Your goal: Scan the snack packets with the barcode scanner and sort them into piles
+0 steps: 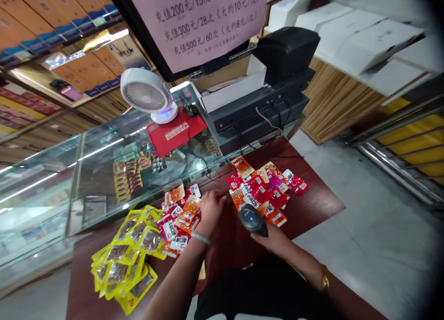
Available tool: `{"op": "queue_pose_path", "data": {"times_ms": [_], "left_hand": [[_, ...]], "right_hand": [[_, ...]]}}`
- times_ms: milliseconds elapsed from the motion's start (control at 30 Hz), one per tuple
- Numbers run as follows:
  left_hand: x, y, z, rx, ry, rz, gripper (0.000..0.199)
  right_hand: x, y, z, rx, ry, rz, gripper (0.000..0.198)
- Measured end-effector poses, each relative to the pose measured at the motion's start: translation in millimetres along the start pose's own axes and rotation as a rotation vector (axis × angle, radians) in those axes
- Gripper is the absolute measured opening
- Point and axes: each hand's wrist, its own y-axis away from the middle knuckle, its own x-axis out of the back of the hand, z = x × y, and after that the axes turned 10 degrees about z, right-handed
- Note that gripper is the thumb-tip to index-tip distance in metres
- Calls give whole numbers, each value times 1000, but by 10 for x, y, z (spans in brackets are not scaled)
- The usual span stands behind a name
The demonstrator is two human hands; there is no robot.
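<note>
My right hand (274,239) is closed around the handle of a dark barcode scanner (252,219) with a small blue light. The scanner's head is over the near edge of a pile of red and orange snack packets (258,188). My left hand (211,211) is low over the table beside another pile of orange, pink and white snack packets (171,223). Its fingers are bent and slightly apart, close to an orange packet (189,210); I see nothing held in them. Left of that pile lie overlapping yellow snack packets (121,264) with clear windows.
The dark red table (312,204) adjoins a glass display counter (100,172). On the glass stand a white fan (147,91) and a red folder (176,134). Beyond are a black cash register unit (256,116) and a screen bearing a pink paper sign (204,24).
</note>
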Motion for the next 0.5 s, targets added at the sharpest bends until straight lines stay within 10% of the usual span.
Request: {"op": "queue_pose_path", "data": {"times_ms": [233, 367, 500], "left_hand": [[-574, -865, 1048, 262, 40, -64, 69], [-705, -1092, 1228, 287, -31, -23, 89], [-699, -1190, 1160, 181, -58, -98, 63]], "right_hand": [[77, -210, 103, -40, -60, 121, 47], [131, -256, 96, -55, -67, 155, 39], [178, -280, 103, -67, -55, 180, 39]]}}
